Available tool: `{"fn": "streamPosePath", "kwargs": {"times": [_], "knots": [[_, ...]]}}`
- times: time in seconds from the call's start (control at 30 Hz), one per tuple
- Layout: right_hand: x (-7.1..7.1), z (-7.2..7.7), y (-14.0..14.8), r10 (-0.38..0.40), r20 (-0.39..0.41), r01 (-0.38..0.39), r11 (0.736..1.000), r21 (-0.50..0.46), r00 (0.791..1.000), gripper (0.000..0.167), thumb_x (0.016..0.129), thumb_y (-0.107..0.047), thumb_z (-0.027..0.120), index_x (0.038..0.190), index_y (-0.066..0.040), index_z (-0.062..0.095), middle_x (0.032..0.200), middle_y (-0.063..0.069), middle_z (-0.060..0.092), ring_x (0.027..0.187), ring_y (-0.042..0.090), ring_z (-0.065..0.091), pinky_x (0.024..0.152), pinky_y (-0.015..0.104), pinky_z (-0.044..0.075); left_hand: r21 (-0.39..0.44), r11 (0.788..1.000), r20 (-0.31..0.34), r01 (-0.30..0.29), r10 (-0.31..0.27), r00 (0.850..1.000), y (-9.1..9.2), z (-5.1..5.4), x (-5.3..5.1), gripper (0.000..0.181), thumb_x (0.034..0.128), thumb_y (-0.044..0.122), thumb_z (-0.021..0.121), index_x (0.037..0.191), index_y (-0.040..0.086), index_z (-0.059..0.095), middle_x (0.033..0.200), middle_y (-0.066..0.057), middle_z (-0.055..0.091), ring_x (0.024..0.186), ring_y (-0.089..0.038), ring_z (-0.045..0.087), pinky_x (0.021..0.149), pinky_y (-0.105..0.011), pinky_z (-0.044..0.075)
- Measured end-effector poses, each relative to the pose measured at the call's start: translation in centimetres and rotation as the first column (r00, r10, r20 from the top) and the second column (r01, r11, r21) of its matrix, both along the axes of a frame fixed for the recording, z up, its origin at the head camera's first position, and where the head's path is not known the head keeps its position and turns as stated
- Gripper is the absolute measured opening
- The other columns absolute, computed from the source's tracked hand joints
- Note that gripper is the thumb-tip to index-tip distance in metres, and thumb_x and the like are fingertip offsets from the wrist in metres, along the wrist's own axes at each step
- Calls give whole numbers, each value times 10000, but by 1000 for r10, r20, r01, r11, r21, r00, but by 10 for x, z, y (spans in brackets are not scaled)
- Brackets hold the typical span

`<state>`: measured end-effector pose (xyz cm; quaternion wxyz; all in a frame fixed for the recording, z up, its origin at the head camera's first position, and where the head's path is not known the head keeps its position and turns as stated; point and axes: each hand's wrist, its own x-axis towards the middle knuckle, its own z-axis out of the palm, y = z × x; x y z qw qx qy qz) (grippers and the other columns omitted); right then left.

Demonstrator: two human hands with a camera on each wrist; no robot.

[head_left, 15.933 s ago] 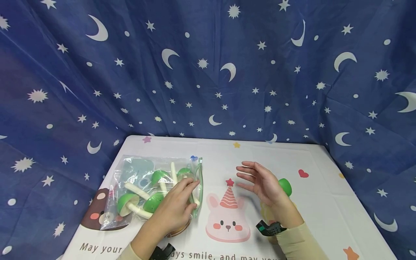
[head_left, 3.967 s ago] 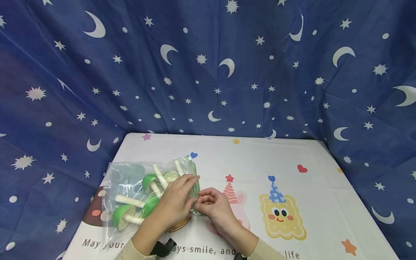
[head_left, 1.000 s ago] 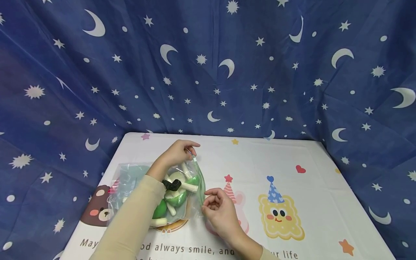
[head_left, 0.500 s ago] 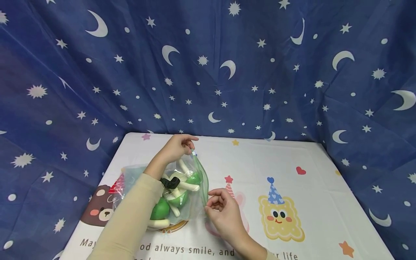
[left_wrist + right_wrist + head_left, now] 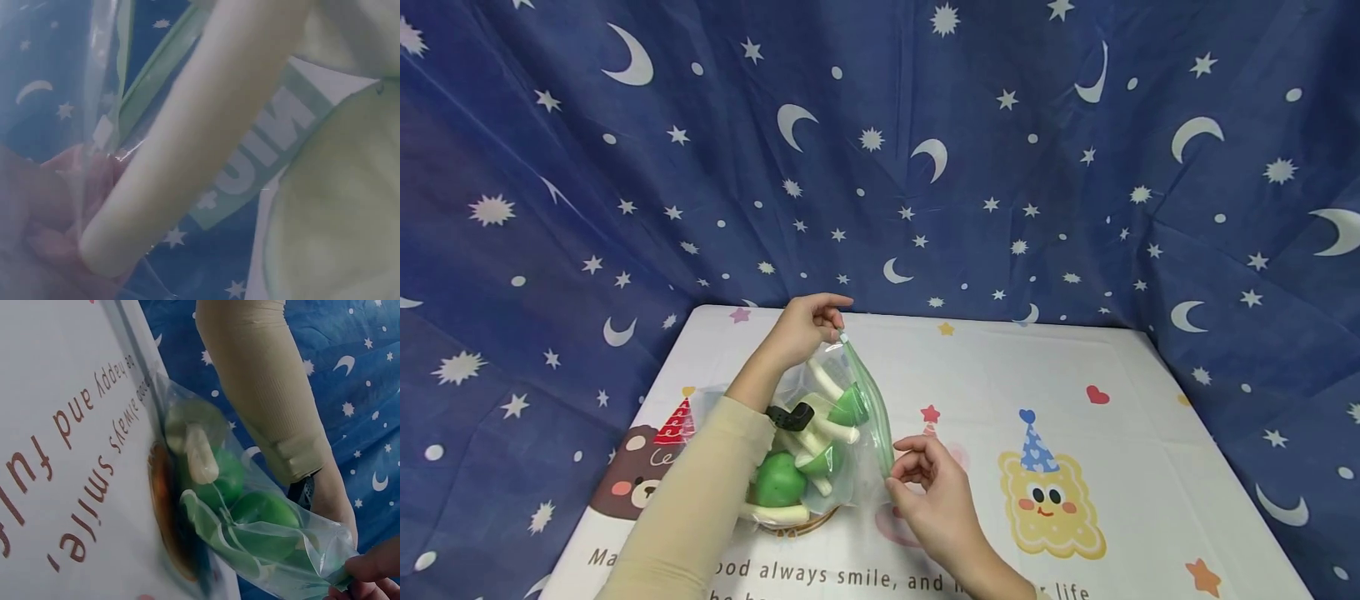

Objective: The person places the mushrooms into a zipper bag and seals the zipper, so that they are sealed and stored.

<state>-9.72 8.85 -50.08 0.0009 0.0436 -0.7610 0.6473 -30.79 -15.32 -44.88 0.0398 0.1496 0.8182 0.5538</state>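
A clear zip bag (image 5: 867, 471) with a green closure strip (image 5: 874, 400) is held up at its mouth, over the table's left half. Several toy mushrooms (image 5: 778, 482) with green caps and cream stems lie inside. My left hand (image 5: 805, 333) pinches the far end of the strip, by a small white tab (image 5: 843, 337). At the near end, my right hand (image 5: 934, 500) pinches the other corner between thumb and finger. In the left wrist view, a mushroom stem (image 5: 187, 137) partly covers the left hand. My left forearm hides part of the bag in the head view.
The white table (image 5: 1150, 467) bears cartoon prints and lettering; a brown round print shows partly under the bag. A blue curtain (image 5: 970, 108) with moons and stars stands behind the table and at its sides.
Earlier, a green-capped thing lay at the right beside my right hand; that spot now shows only the print. My left hand moved from the bag's middle to its far corner. The bag's mouth has risen.
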Motion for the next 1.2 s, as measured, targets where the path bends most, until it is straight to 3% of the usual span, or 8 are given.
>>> {"fn": "streamPosePath", "kwargs": {"times": [0.2,0.4,0.57,0.7,0.97,1.2], "knots": [[3,10,5,-31,-74,35,998,43,997,401,852,143,757,1147,-113,667,875,-27,691,846,148,709,868,245,625,30,999,-45,-12,13,999,2,14,3,562,947,-168,661,1455,70,653,1003,-119,656,882,-223,658,767,-217,588],[10,15,5,-33,-146,44,997,70,989,419,826,181,756,1119,-105,666,854,-45,684,816,140,706,820,259,654,61,998,-74,-13,18,997,8,25,8,570,939,-177,664,1454,67,653,987,-117,656,867,-197,657,756,-204,577],[10,18,9,-46,-172,57,997,59,984,461,824,182,750,1197,-72,654,858,-37,694,818,172,701,792,262,651,108,993,-77,-45,54,996,12,26,11,574,926,-192,669,1439,65,667,980,-122,660,877,-184,649,750,-195,570],[7,18,16,-93,-186,108,992,70,978,485,825,185,748,1208,-102,667,871,-36,687,814,137,698,808,246,632,118,992,-50,-34,40,998,15,22,12,534,946,-163,671,1427,68,680,993,-116,659,893,-202,650,764,-203,578],[4,12,30,-157,-138,173,978,114,978,438,832,184,750,1191,-61,698,882,11,696,800,116,700,775,230,642,147,989,-45,3,3,999,23,18,12,507,949,-153,675,1408,62,692,997,-112,668,885,-209,667,759,-209,589],[1,8,37,-167,-50,174,966,191,985,415,837,155,743,1203,-32,688,948,70,678,837,149,697,781,214,641,108,993,-34,43,-39,999,35,17,12,488,954,-139,683,1395,68,702,983,-85,669,871,-190,670,742,-208,575]]}}
